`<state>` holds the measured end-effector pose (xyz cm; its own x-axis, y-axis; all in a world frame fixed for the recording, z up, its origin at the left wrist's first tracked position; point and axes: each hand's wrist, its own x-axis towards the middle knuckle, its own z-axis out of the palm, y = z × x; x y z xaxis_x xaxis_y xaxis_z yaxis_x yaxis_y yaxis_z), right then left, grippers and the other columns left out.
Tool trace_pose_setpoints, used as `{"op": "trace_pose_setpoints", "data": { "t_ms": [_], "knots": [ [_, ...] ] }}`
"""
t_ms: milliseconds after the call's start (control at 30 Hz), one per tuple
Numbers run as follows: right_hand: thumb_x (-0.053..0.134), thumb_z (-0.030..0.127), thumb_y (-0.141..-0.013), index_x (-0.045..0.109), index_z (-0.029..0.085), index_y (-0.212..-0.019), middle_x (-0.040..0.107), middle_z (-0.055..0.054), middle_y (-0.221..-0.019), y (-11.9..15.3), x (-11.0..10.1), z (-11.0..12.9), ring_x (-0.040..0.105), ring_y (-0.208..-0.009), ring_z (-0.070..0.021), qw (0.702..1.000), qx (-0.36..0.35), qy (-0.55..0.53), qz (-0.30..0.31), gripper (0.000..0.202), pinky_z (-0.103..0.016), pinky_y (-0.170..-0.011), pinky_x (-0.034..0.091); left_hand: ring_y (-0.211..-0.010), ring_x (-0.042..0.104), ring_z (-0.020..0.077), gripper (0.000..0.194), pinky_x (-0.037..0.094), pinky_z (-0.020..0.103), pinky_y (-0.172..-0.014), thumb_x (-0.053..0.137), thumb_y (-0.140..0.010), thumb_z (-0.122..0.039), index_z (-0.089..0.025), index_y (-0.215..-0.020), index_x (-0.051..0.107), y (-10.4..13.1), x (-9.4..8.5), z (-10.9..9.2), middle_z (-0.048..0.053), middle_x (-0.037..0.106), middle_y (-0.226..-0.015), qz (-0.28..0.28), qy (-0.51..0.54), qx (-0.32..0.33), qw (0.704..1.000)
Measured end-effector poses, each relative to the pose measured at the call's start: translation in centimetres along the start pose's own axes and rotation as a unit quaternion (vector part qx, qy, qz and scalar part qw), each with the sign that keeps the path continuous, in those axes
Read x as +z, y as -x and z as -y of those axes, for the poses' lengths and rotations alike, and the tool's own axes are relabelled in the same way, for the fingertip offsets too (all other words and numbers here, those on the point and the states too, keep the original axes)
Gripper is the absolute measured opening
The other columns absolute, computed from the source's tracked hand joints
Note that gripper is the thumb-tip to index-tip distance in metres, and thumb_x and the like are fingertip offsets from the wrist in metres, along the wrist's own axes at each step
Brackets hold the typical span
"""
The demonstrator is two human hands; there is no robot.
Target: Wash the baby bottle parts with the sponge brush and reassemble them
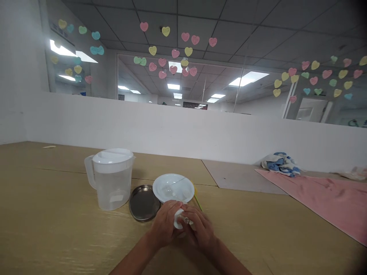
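My left hand (164,225) and my right hand (203,230) meet just in front of a white bowl (157,187). Between them is a small white round item (177,221) with a clear, shiny piece at its top; its kind I cannot make out. The left fingers wrap its left side. On the right, my fingers close round the clear piece, hiding part of it. Inside the bowl lie see-through things (169,191) and a thin stick, hard to tell apart. A round dark metal tray (145,204) sits left of the bowl.
A clear plastic pitcher (113,187) with a white lid stands left of the tray. A yellow-green stick (197,200) lies right of the bowl. Farther right are a pink cloth (321,194) and a crumpled blue-and-white cloth (281,164). A white wall (172,130) rises behind the table.
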<state>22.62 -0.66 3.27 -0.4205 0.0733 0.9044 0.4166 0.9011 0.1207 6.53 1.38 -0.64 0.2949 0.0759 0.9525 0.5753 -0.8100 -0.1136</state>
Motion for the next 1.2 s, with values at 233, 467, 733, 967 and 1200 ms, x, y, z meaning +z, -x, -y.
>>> {"op": "trace_pose_setpoints", "data": {
  "t_ms": [233, 467, 733, 967, 1200],
  "knots": [
    [0.051, 0.012, -0.081, 0.052, 0.019, -0.107, 0.069, -0.008, -0.087, -0.5, -0.5, 0.1, 0.066, -0.085, -0.0186, 1.000, 0.018, -0.017, 0.013, 0.027, -0.028, -0.070, 0.055, -0.096, 0.059, 0.0234, 0.055, 0.051, 0.037, -0.080, 0.034, -0.091, -0.045, -0.012, -0.134, 0.030, -0.1, -0.2, -0.1, 0.015, 0.063, -0.100, 0.014, -0.004, 0.003, 1.000],
    [0.042, 0.027, -0.090, 0.056, 0.020, -0.090, 0.069, -0.003, -0.070, 1.2, 0.4, -0.1, 0.065, -0.059, -0.0152, 0.969, 0.204, -0.088, -0.104, 0.015, -0.024, -0.052, 0.052, -0.091, 0.061, 0.0198, 0.047, 0.049, 0.034, -0.085, 0.043, -0.089, -0.037, -0.013, -0.129, 0.034, -0.6, -0.6, 0.0, 0.011, 0.064, -0.094, 0.027, -0.033, 0.079, 0.996],
    [0.042, 0.036, -0.090, 0.055, 0.019, -0.100, 0.065, -0.008, -0.093, 0.5, 1.1, -1.6, 0.065, -0.082, -0.0183, 0.893, 0.343, -0.169, -0.238, 0.023, -0.030, -0.067, 0.054, -0.098, 0.053, 0.0253, 0.048, 0.048, 0.039, -0.081, 0.049, -0.082, -0.049, -0.016, -0.117, 0.051, -0.8, -1.4, 0.7, 0.013, 0.048, -0.106, -0.043, -0.109, -0.201, 0.973],
    [0.055, 0.045, -0.081, 0.066, 0.015, -0.092, 0.061, -0.009, -0.090, 0.9, 1.0, -5.7, 0.060, -0.083, -0.0200, 0.872, 0.454, -0.089, -0.162, 0.034, -0.035, -0.076, 0.051, -0.095, 0.054, 0.0251, 0.046, 0.043, 0.042, -0.083, 0.051, -0.084, -0.044, -0.018, -0.121, 0.048, -1.2, -1.5, 2.7, 0.009, 0.059, -0.101, 0.028, -0.111, -0.321, 0.940],
    [0.055, 0.042, -0.081, 0.059, 0.015, -0.095, 0.065, -0.011, -0.098, 2.2, 2.2, -6.7, 0.061, -0.091, -0.0219, 0.873, 0.448, -0.155, -0.112, 0.031, -0.041, -0.085, 0.048, -0.101, 0.056, 0.0248, 0.033, 0.039, 0.044, -0.088, 0.046, -0.087, -0.040, -0.020, -0.111, 0.056, -0.6, -1.2, 3.0, 0.007, 0.065, -0.107, 0.107, -0.096, -0.336, 0.931]
  ]
}}
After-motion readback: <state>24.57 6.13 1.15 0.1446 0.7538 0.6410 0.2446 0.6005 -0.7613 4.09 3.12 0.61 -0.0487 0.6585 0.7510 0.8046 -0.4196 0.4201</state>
